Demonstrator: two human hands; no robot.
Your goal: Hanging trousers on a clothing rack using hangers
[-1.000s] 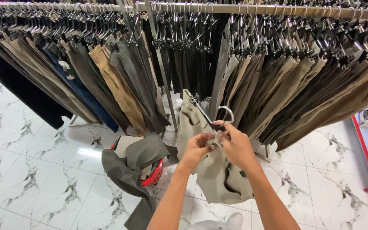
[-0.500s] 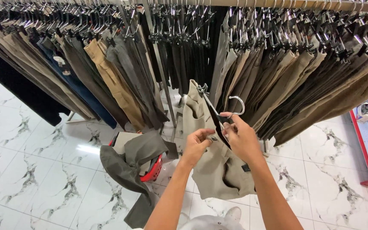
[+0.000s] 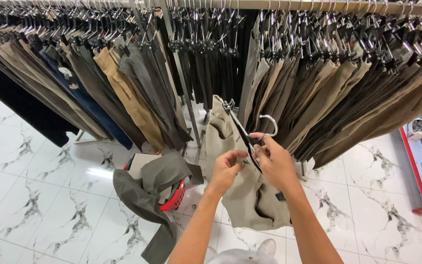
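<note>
At the frame's centre, the right hand [image 3: 277,164] pinches the black clip hanger [image 3: 246,134] while the left hand [image 3: 226,168] pinches the beige trousers [image 3: 242,195] at the waistband, which should sit flat and level in the clip.

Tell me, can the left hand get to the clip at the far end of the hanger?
Probably yes. The left hand pinches the beige trousers beside the black clip hanger, which the right hand holds. The far clip sits just above, with only open air between.
</note>
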